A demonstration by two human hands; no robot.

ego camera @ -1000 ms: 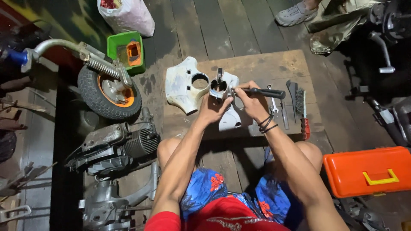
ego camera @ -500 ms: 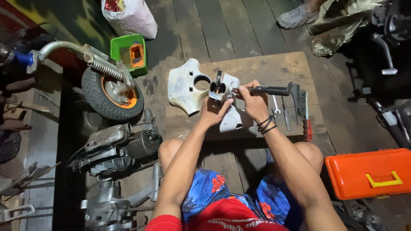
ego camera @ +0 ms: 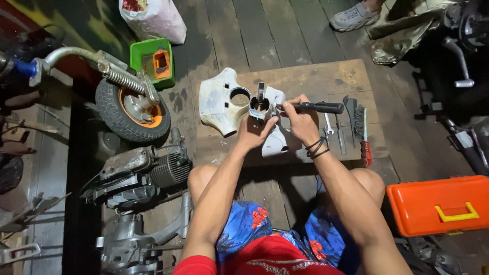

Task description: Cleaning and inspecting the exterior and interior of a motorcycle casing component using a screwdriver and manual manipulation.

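- My left hand (ego camera: 257,133) is wrapped around a small metal piston (ego camera: 259,105), holding it up over the wooden board (ego camera: 316,79).
- My right hand (ego camera: 300,121) is clenched on a black-handled tool (ego camera: 318,107), its tip poking into the piston from the side.
- White plastic covers (ego camera: 216,102) lie on the board just behind and under the piston.
- Wire brush (ego camera: 360,122) and wrenches (ego camera: 331,127) sit just right of my right wrist.
- Small wheel (ego camera: 130,109) and engine (ego camera: 142,173) off to my left, orange toolbox (ego camera: 440,203) to my right.
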